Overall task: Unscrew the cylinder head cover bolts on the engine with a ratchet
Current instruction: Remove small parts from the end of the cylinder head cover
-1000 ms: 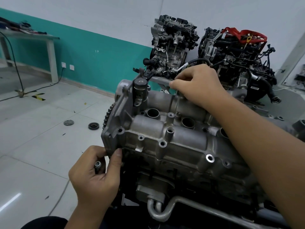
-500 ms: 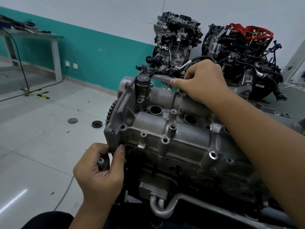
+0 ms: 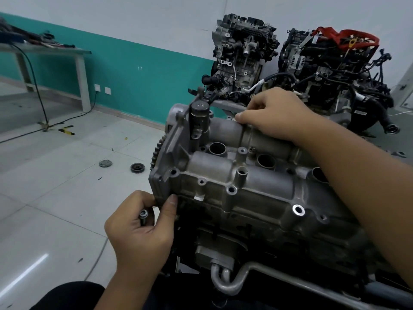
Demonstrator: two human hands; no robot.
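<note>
The grey aluminium cylinder head cover [image 3: 263, 186] tops the engine in front of me, and several of its bolt holes stand open. My left hand [image 3: 140, 229] is curled at the cover's near left corner, thumb against the edge, holding a loose silver bolt [image 3: 143, 214] in its fingers. My right hand [image 3: 272, 115] reaches over to the cover's far edge, fingers curled and pinching something small there that I cannot make out. No ratchet is in view.
Two other engines [image 3: 243, 54] [image 3: 330, 70] stand behind, against the white wall. Two round discs [image 3: 105, 163] [image 3: 137, 168] lie on the tiled floor to the left. A workbench [image 3: 44, 51] with tools and a hanging cable stands at the far left.
Both hands stay nearly as they were. My right hand has shifted slightly along the cover's far edge. The view has tilted a little.
</note>
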